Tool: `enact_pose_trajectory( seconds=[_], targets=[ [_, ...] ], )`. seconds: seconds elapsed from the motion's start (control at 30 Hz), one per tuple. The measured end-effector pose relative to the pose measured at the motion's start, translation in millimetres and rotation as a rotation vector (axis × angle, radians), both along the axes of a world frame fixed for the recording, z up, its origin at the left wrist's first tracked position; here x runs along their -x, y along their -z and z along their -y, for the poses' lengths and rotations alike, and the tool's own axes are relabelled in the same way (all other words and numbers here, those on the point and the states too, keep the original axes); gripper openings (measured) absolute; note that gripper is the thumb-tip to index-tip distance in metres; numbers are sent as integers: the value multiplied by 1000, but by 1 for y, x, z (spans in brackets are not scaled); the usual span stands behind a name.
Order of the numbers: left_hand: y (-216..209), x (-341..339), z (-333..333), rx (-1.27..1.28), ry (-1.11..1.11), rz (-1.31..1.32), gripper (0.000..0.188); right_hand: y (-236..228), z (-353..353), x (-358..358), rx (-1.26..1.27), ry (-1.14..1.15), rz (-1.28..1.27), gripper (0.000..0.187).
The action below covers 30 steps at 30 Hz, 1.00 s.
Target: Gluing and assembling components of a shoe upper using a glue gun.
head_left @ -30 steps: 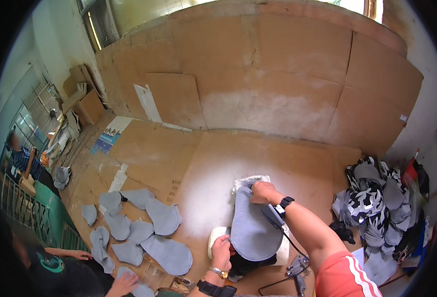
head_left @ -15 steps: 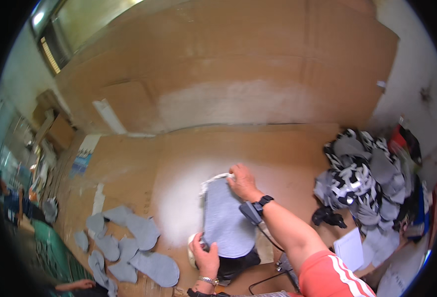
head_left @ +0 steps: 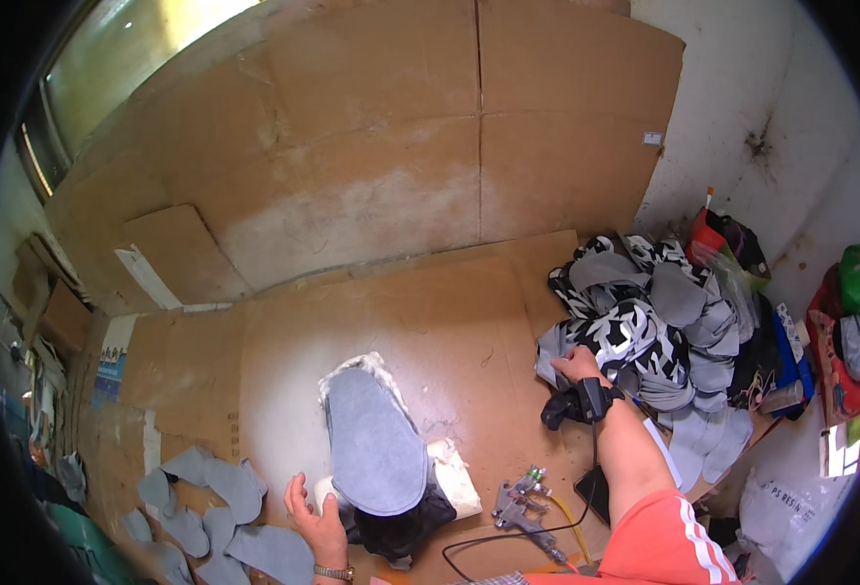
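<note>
A grey sole-shaped piece lies flat on a black form with white ragged padding showing around it. My left hand is just left of the form, fingers spread, holding nothing. Out to the right, my right hand is at the near left edge of a pile of black-and-white strapped uppers. Its fingertips are pinched at a grey cut piece on that edge; the exact grip is small in the picture. A dark device is strapped to the right wrist.
A metal spray gun with a yellow hose lies right of the form, near a dark phone-like slab. Several loose grey pieces lie at the lower left. Cardboard covers the back wall. A white sack stands at the lower right.
Both hands have let go of the grey sole-shaped piece. My right hand has moved right to the pile; my left has drawn back and opened. The view has swung right, bringing the spray gun into sight.
</note>
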<state>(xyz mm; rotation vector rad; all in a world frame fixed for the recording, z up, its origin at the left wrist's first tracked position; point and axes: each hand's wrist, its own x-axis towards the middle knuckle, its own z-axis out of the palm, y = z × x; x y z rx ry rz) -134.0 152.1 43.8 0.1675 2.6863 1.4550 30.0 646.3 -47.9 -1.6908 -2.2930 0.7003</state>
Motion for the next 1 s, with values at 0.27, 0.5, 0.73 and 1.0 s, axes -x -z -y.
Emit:
enact_pose_trajectory(
  seconds=[0.27,0.5,0.73,1.0],
  targets=[
    [-34,-26,-9,-193,98,-11,49,19,2,-10,243,167,-591,21],
    [-42,-50,5,-253,143,-13,44,39,15,11,390,-26,-142,21],
    [-40,-55,37,-308,-19,46,44,34,12,39,-108,100,-400,17],
    [-44,-55,46,-365,-110,45,43,-19,0,22,-339,-31,145,20]
  ],
)
